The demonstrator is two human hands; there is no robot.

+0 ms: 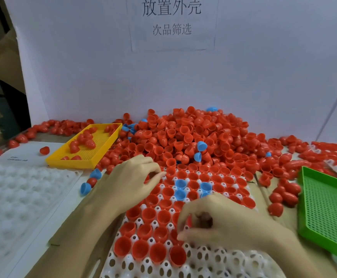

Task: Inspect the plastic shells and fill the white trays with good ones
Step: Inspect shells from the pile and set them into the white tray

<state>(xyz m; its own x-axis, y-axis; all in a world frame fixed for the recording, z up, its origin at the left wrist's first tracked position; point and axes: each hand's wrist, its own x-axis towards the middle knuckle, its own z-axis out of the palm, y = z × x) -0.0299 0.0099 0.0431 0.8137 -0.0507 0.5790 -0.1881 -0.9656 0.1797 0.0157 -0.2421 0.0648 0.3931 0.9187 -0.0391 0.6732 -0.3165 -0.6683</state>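
far left: spare white tray (21, 199), pockets bare, lying flat. at its 1 o'clock the yellow basket (87, 146), long axis running 7-to-1 o'clock, a few red shells inside. two blue shells (95, 173) loose between it and the left hand.

left hand (132, 178): palm down at the 10 o'clock corner of the working tray (203, 257), fingers loosely curled, fingertips close together at a red shell on the tray's far edge; cannot tell if it's actually pinching one.

working tray runs away from the viewer, long axis roughly 6-to-12, tilted slightly toward 1. seated red shells (157, 251) all sit mouth up, a few blue seated shells (180, 184) near the far end. near rows still open.

right hand (221, 223): over the tray's 3 o'clock side, fingers curled, thumb and fingers pinching a held red shell (189, 220), only a sliver visible, orientation unclear.

loose pile (193, 135) at 12 o'clock of both hands, shells pointing every way. green basket (328, 213) at 3 o'clock of the right hand.
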